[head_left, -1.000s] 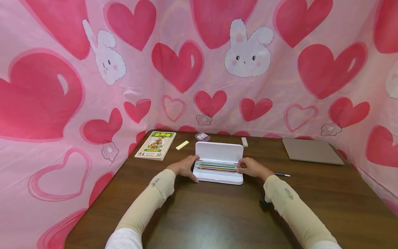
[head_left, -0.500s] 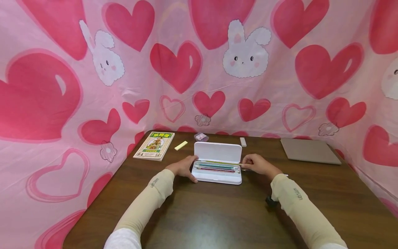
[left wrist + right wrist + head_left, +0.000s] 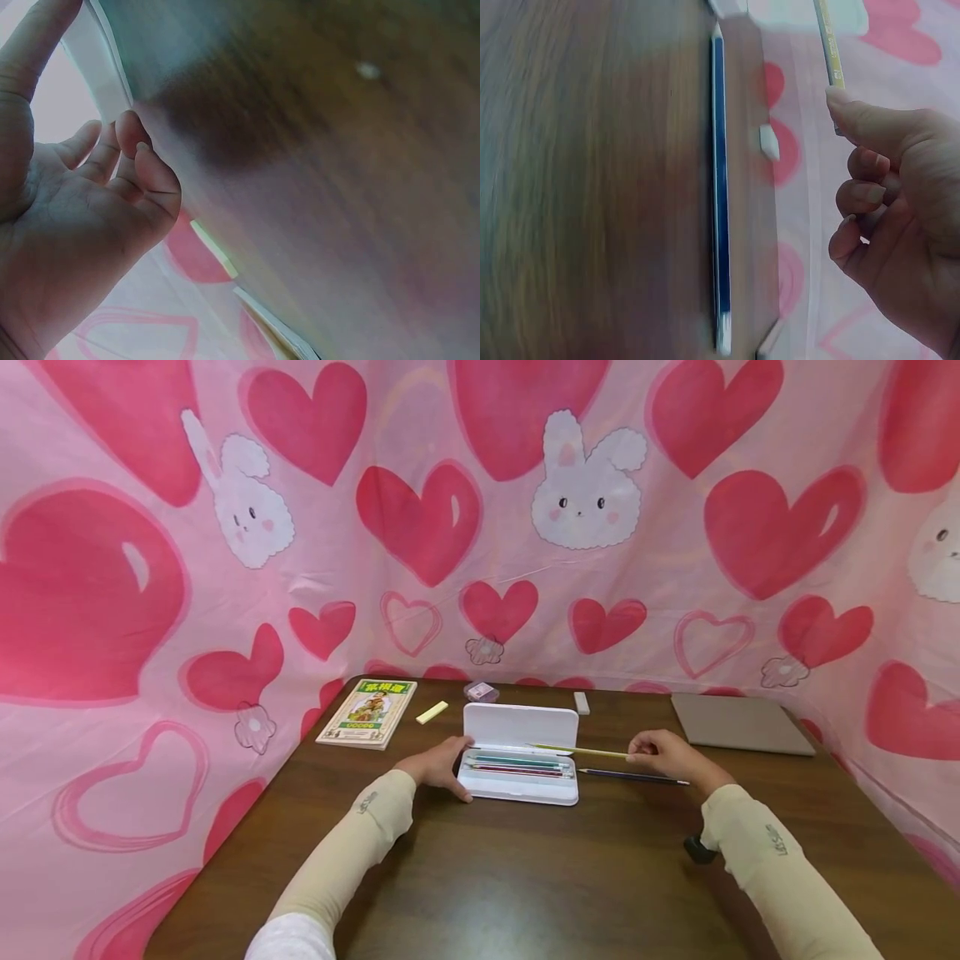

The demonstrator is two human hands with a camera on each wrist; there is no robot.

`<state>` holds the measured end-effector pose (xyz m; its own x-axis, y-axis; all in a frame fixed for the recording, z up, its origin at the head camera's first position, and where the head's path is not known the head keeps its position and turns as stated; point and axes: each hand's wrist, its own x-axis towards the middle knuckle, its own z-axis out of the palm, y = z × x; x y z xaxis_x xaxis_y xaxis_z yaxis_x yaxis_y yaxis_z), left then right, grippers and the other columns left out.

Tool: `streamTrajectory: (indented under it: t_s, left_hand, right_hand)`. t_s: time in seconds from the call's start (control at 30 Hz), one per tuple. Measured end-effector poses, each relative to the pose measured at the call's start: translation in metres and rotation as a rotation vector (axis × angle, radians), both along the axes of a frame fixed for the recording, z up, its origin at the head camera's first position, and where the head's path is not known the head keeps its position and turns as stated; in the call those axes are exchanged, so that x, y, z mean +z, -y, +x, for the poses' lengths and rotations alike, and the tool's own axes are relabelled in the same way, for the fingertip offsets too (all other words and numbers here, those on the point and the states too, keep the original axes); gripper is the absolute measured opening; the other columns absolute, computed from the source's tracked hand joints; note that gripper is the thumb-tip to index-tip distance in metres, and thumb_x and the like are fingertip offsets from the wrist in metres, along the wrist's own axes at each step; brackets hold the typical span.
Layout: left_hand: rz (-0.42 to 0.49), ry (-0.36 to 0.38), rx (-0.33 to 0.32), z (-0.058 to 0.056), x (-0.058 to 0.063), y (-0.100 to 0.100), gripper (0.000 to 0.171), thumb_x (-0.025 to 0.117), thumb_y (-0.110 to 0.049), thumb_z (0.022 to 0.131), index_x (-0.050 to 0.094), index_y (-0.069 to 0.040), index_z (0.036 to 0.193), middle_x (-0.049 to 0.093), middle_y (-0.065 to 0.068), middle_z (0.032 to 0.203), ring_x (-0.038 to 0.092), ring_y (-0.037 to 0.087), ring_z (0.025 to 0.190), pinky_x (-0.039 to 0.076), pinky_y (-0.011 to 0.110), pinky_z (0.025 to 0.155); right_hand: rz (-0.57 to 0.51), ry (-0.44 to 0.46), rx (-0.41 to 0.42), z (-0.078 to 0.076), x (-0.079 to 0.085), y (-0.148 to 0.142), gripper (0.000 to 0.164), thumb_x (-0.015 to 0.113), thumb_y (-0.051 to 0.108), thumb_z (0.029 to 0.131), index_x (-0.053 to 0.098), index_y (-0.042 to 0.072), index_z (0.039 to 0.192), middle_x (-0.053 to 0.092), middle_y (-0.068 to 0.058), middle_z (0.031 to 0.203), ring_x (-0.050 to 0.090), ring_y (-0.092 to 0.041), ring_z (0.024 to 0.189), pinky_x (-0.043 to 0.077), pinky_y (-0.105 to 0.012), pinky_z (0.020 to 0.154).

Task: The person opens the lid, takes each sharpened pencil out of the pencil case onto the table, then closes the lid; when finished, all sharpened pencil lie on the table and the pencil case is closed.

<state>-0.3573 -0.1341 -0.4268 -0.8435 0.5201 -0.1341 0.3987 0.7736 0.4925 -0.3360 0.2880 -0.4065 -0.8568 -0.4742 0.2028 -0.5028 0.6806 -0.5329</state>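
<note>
A white pencil case (image 3: 517,791) stands on the table with its lid raised, and several green and red pencils (image 3: 517,763) lie inside. My left hand (image 3: 437,766) holds the case's left end, thumb toward the front and fingers toward the back. Between thumb and fingers, my right hand (image 3: 670,757) pinches a yellow pencil (image 3: 588,752) by its right end; its far end overlaps the lid in the head view. Below that hand, a dark blue pencil (image 3: 720,180) lies on the table to the right of the case.
Behind the case are a small purple box (image 3: 481,692) and a white eraser-like block (image 3: 582,702). A pale yellow strip (image 3: 432,712) and a book (image 3: 367,714) lie to the left. Toward the back right rests a flat grey panel (image 3: 738,724). A heart-patterned cloth (image 3: 420,527) hangs behind.
My right hand has drawn the yellow pencil up out of the case and moved right with it, uncovering the dark blue pencil. My left hand has stayed at the case's left end.
</note>
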Motion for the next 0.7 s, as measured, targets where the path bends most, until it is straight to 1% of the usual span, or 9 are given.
streamTrajectory:
  t_s: [0.13, 0.23, 0.37, 0.53, 0.7]
  left_hand:
    - [-0.011, 0.010, 0.010, 0.001, 0.001, 0.002, 0.099, 0.086, -0.034, 0.061, 0.030, -0.007, 0.138, 0.036, 0.014, 0.137, 0.037, 0.025, 0.125, 0.029, 0.042, 0.109]
    - [-0.017, 0.016, 0.017, 0.001, 0.001, 0.002, 0.100, 0.086, -0.034, 0.062, 0.029, -0.008, 0.139, 0.035, 0.013, 0.138, 0.037, 0.025, 0.125, 0.028, 0.041, 0.109]
    - [-0.018, 0.014, 0.021, 0.001, 0.001, 0.002, 0.100, 0.086, -0.034, 0.061, 0.029, -0.008, 0.139, 0.035, 0.014, 0.138, 0.037, 0.025, 0.126, 0.029, 0.041, 0.109]
    - [-0.018, 0.009, 0.023, 0.001, 0.001, 0.001, 0.100, 0.086, -0.034, 0.061, 0.029, -0.008, 0.139, 0.036, 0.014, 0.138, 0.038, 0.025, 0.125, 0.030, 0.042, 0.109]
    - [-0.020, 0.024, 0.028, 0.000, 0.000, 0.001, 0.100, 0.086, -0.035, 0.061, 0.029, -0.009, 0.140, 0.035, 0.013, 0.139, 0.037, 0.025, 0.125, 0.029, 0.042, 0.109]
  right_hand:
    - [-0.082, 0.103, -0.024, 0.007, 0.000, -0.015, 0.014, 0.063, 0.015, 0.087, 0.060, 0.002, 0.083, 0.041, 0.003, 0.067, 0.038, -0.004, 0.060, 0.033, -0.023, 0.053]
    - [-0.123, 0.125, -0.037, 0.011, -0.003, -0.027, 0.013, 0.063, 0.013, 0.087, 0.060, 0.000, 0.083, 0.040, 0.004, 0.066, 0.039, -0.004, 0.059, 0.035, -0.022, 0.051]
    - [-0.104, 0.099, -0.044, 0.015, -0.007, -0.041, 0.012, 0.063, 0.011, 0.086, 0.060, 0.000, 0.081, 0.043, 0.005, 0.064, 0.040, -0.002, 0.057, 0.037, -0.022, 0.050]
    - [-0.033, 0.066, -0.060, 0.017, -0.009, -0.056, 0.011, 0.063, 0.012, 0.086, 0.060, 0.004, 0.079, 0.044, 0.005, 0.066, 0.039, -0.001, 0.060, 0.034, -0.022, 0.053]
    - [-0.018, 0.061, -0.080, 0.022, -0.012, -0.066, 0.011, 0.064, 0.013, 0.085, 0.061, 0.006, 0.079, 0.044, 0.006, 0.067, 0.039, 0.000, 0.061, 0.033, -0.022, 0.055]
